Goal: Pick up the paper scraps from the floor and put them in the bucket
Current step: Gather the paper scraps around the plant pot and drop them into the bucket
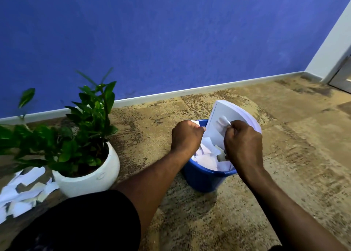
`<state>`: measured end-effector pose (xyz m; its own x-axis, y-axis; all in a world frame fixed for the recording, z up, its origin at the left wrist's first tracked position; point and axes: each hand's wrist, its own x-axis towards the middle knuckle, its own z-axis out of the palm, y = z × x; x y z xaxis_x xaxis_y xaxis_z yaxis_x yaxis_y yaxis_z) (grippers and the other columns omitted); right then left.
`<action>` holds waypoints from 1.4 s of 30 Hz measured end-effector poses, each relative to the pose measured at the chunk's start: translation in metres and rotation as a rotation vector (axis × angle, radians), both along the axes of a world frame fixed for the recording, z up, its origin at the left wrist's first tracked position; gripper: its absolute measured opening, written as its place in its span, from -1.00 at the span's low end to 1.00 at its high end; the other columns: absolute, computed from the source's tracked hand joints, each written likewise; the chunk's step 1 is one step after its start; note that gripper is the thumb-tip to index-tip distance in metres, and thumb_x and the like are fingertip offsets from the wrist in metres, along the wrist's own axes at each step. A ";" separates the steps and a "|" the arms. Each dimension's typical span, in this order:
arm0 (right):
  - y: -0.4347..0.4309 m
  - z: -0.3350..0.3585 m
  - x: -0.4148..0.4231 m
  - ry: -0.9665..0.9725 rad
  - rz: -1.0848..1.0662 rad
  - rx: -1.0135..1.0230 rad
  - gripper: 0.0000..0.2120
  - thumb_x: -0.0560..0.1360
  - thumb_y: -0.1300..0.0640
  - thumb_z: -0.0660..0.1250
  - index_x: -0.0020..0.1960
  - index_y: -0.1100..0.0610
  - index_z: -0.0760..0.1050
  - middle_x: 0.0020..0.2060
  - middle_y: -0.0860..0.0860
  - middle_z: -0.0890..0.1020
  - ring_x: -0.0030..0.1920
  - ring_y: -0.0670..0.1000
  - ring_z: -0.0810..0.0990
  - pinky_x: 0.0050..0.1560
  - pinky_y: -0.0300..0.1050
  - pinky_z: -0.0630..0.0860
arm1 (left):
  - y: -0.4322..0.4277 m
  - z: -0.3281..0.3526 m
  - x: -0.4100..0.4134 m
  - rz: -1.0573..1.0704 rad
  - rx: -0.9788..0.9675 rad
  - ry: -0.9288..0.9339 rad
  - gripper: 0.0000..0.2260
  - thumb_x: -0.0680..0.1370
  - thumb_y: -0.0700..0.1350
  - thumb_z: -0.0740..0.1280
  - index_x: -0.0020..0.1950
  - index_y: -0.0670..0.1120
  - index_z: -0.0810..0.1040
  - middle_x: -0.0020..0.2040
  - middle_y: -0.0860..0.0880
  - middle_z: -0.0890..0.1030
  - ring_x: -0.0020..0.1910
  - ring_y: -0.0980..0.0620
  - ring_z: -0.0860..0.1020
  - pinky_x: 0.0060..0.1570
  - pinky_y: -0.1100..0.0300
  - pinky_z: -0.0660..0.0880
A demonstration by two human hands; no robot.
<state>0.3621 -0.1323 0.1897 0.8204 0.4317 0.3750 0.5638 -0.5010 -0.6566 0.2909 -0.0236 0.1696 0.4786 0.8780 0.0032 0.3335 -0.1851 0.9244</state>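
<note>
Blue textured wall (171, 41), running the full width of the room, with a pale skirting board (171, 93) at its foot and a white door frame (330, 51) at the right corner. Mottled tan and brown carpet floor (284, 155), covering everything below the wall. Person's knee in dark cloth (85, 222), low at the left. Green leafy plant (85, 127) in a round white ceramic pot (91, 178), standing on the carpet left of the arms. Round blue plastic bucket (201, 178), upright on the carpet just right of the pot, well filled with loose white paper scraps (207, 159). Curved sheaf of white paper sheets (228, 114), standing tilted in the bucket's far right side and rising above its rim. Heap of torn white paper pieces (24, 190), lying on the floor at the left edge, touching the pot. Right hand (243, 144), over the bucket's right side, fingers curled tight and gripping the near edge of the sheaf. Left hand (187, 136), over the bucket's left rim, closed into a fist; a sliver of white shows past its knuckles, but I cannot tell whether it grips anything.
</note>
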 end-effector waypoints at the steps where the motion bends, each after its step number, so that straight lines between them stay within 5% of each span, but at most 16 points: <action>1: 0.000 -0.001 0.000 -0.002 0.002 -0.009 -0.76 0.50 0.13 0.10 -0.19 0.14 0.51 -0.28 0.22 0.62 -0.36 0.29 0.60 -0.32 0.15 0.59 | 0.000 -0.001 0.000 -0.015 0.005 -0.004 -0.87 0.46 -0.03 0.39 -0.27 -0.01 0.58 -0.35 0.09 0.60 -0.37 0.15 0.57 -0.51 0.35 0.34; 5: 0.002 -0.002 -0.004 0.052 0.006 -0.014 -0.74 0.51 0.14 0.18 0.13 0.13 0.53 0.00 0.21 0.65 -0.20 0.27 0.65 -0.15 0.14 0.61 | -0.001 -0.003 -0.002 -0.191 -0.054 -0.033 -0.81 0.49 -0.15 0.26 0.01 0.05 0.61 -0.16 0.03 0.65 -0.30 0.02 0.63 -0.38 0.20 0.54; 9: 0.007 -0.008 -0.013 0.005 0.025 -0.073 -0.61 0.50 0.17 0.31 0.33 0.16 0.42 0.19 0.20 0.57 0.12 0.21 0.57 0.10 0.04 0.50 | -0.006 -0.004 -0.003 -0.484 -0.207 0.002 -0.48 0.46 -0.28 0.19 0.33 0.18 0.45 -0.12 0.01 0.58 -0.34 0.03 0.48 -0.34 0.14 0.39; 11: 0.011 -0.012 -0.023 -0.019 0.044 -0.055 -0.62 0.50 0.21 0.33 0.31 0.16 0.44 0.19 0.19 0.56 0.17 0.20 0.52 0.10 -0.01 0.43 | -0.007 -0.001 -0.009 -0.524 -0.154 0.038 -0.44 0.48 -0.26 0.16 0.40 0.22 0.35 0.13 -0.05 0.55 -0.17 0.01 0.53 -0.23 0.15 0.43; 13: 0.013 -0.018 -0.035 -0.035 0.053 -0.045 -0.64 0.48 0.24 0.34 0.27 0.19 0.47 0.19 0.20 0.56 0.20 0.20 0.49 0.12 -0.04 0.37 | -0.008 0.001 -0.022 -0.486 -0.030 0.075 -0.44 0.50 -0.22 0.19 0.45 0.20 0.28 0.41 -0.07 0.38 0.20 -0.03 0.50 0.12 0.12 0.46; 15: 0.019 -0.027 -0.056 -0.064 0.099 -0.029 -0.67 0.45 0.27 0.37 0.21 0.22 0.51 0.14 0.23 0.58 0.17 0.23 0.50 0.11 -0.03 0.32 | -0.007 -0.003 -0.048 -0.366 0.070 0.035 -0.44 0.49 -0.25 0.22 0.47 0.08 0.29 0.49 -0.10 0.28 0.43 -0.01 0.31 0.38 0.18 0.26; 19: 0.035 -0.052 -0.121 -0.049 0.289 -0.045 -0.69 0.35 0.29 0.47 0.09 0.21 0.57 -0.03 0.21 0.64 -0.03 0.22 0.61 0.01 -0.02 0.44 | -0.010 -0.037 -0.137 -0.106 0.235 -0.071 -0.56 0.45 -0.27 0.22 0.32 -0.05 0.50 0.31 -0.04 0.50 0.32 0.10 0.41 0.31 0.45 0.22; 22: 0.049 -0.089 -0.186 -0.019 0.517 -0.129 -0.62 0.26 0.30 0.54 0.06 0.19 0.59 -0.06 0.18 0.62 -0.19 0.16 0.64 -0.16 -0.13 0.51 | -0.006 -0.094 -0.221 0.080 0.334 -0.009 -0.68 0.51 -0.11 0.21 0.25 0.00 0.53 0.25 0.05 0.53 0.25 0.18 0.43 0.28 0.42 0.27; 26: 0.083 -0.140 -0.265 0.114 0.764 -0.333 -0.54 0.36 0.19 0.49 0.24 0.19 0.53 0.24 0.21 0.53 0.08 0.21 0.62 0.00 0.05 0.59 | 0.018 -0.168 -0.332 0.291 0.330 0.205 -0.70 0.53 -0.11 0.26 0.23 0.16 0.47 0.20 0.17 0.50 0.19 0.20 0.46 0.14 0.52 0.28; 30: 0.127 -0.174 -0.334 0.055 0.976 -0.493 -0.45 0.51 0.01 0.30 0.46 0.08 0.28 0.44 0.09 0.30 0.34 0.09 0.42 0.23 -0.13 0.37 | 0.064 -0.211 -0.414 0.441 0.469 0.459 -0.66 0.51 -0.01 0.25 0.28 0.00 0.51 0.29 -0.07 0.52 0.29 -0.04 0.44 0.29 0.27 0.22; 33: 0.167 -0.193 -0.372 -0.010 1.053 -0.460 -0.52 0.50 0.00 0.31 0.36 0.11 0.33 0.35 0.14 0.35 0.25 0.12 0.44 0.16 -0.11 0.39 | 0.108 -0.226 -0.449 0.433 0.352 0.709 -0.40 0.50 0.20 0.22 0.48 0.01 0.23 0.50 -0.13 0.24 0.46 -0.12 0.21 0.43 0.05 0.11; 36: 0.211 -0.216 -0.388 -0.091 1.058 -0.486 -0.32 0.46 -0.09 0.34 0.46 0.09 0.15 0.45 0.15 0.19 0.41 0.14 0.28 0.35 -0.03 0.33 | 0.149 -0.243 -0.475 0.412 0.328 0.893 -0.16 0.44 0.36 0.21 0.55 -0.01 -0.04 0.56 -0.19 -0.04 0.52 -0.19 0.00 0.45 -0.08 0.04; 38: 0.235 -0.232 -0.388 -0.147 1.042 -0.510 -0.14 0.42 -0.18 0.36 0.53 0.07 -0.02 0.51 0.15 0.06 0.47 0.17 0.19 0.37 0.04 0.33 | 0.169 -0.248 -0.482 0.394 0.334 0.904 -0.06 0.37 0.42 0.24 0.56 0.01 -0.09 0.56 -0.22 -0.10 0.52 -0.22 -0.05 0.44 -0.13 0.03; 42: 0.271 -0.258 -0.385 -0.240 0.978 -0.580 0.01 0.32 -0.38 0.33 0.53 0.00 -0.10 0.48 0.14 0.11 0.39 0.20 0.31 0.13 0.09 0.49 | 0.200 -0.261 -0.487 0.361 0.337 0.835 -0.01 0.31 0.46 0.25 0.55 0.03 -0.09 0.56 -0.22 -0.11 0.52 -0.22 -0.11 0.43 -0.22 0.00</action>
